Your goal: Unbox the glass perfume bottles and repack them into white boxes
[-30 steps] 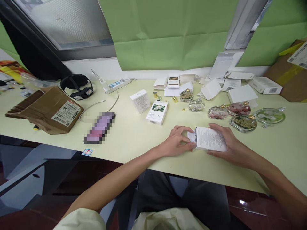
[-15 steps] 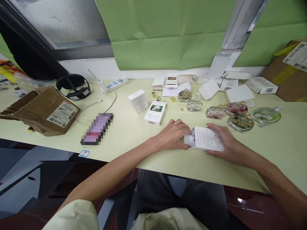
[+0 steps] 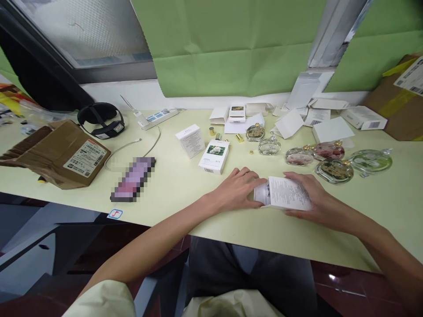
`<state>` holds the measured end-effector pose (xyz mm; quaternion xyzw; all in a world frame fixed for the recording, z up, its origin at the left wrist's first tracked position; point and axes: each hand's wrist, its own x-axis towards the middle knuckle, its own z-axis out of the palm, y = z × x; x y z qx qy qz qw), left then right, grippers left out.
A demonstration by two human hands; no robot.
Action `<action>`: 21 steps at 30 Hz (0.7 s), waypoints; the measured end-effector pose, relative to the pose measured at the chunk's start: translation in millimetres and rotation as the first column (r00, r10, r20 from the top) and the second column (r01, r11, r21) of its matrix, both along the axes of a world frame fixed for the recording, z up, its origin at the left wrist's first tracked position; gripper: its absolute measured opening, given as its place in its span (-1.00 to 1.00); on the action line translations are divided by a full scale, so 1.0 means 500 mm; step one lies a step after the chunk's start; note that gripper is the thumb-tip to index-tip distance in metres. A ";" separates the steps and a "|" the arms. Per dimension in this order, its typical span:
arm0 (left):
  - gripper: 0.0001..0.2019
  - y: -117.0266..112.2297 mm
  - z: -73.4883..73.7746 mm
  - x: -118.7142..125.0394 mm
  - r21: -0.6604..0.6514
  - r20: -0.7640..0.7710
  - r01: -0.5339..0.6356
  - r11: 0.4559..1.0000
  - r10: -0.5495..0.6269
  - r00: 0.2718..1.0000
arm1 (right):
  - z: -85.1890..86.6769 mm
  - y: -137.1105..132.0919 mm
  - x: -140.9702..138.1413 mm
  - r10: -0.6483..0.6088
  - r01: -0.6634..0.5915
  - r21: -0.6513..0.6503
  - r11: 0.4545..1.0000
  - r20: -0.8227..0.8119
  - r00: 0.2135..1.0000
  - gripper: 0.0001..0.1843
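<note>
A white printed carton (image 3: 291, 193) lies on its side near the table's front edge, its open end facing left. My right hand (image 3: 312, 193) is wrapped round its right end, thumb on the far side and fingers at the near side. At the open end, my left hand (image 3: 239, 190) grips the flap area (image 3: 261, 193), thumb and index finger on either side of it. Something greyish shows just inside the opening, too small to make out. Farther back and left are a carton with a flower picture (image 3: 214, 156) and an upright printed carton (image 3: 191, 141).
Several glass perfume bottles (image 3: 334, 171) stand right of the hands, with small gold caps (image 3: 239, 138) behind. Loose white boxes (image 3: 333, 129) line the wall. At left are a phone (image 3: 134, 178), a brown cardboard box (image 3: 71, 154), a headset (image 3: 102, 121) and a power strip (image 3: 161, 118).
The view has shifted slightly. Both hands keep their places on the carton, and the left index finger lies a little farther over its open end.
</note>
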<state>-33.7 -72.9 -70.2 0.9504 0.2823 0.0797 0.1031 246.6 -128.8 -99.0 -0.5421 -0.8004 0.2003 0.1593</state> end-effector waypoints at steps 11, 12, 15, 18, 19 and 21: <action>-0.35 0.012 0.011 0.002 0.038 -0.099 0.063 0.997 -0.059 0.993 | 0.002 0.011 0.002 0.012 -0.012 0.010 1.000 0.012 1.000 -0.02; -0.35 0.015 0.013 0.003 0.047 -0.106 0.076 0.996 -0.070 0.992 | 0.003 0.011 0.001 0.012 -0.012 0.013 1.000 0.016 1.000 -0.02; -0.33 0.022 0.022 0.009 0.063 -0.130 0.101 0.993 -0.092 0.987 | 0.006 0.012 -0.001 0.023 -0.023 0.030 0.999 0.018 1.000 -0.01; -0.33 0.025 0.033 0.017 0.076 -0.174 0.116 0.990 -0.101 0.980 | 0.010 0.012 -0.005 0.033 -0.034 0.030 0.999 0.019 0.999 -0.02; -0.34 0.025 0.037 0.020 0.088 -0.192 0.119 0.989 -0.100 0.976 | 0.013 0.012 -0.006 0.037 -0.038 0.029 0.999 0.021 0.999 -0.02; -0.37 0.025 0.046 0.026 0.117 -0.227 0.124 0.985 -0.095 0.969 | 0.019 0.011 -0.008 0.052 -0.053 0.032 0.998 0.026 0.998 -0.04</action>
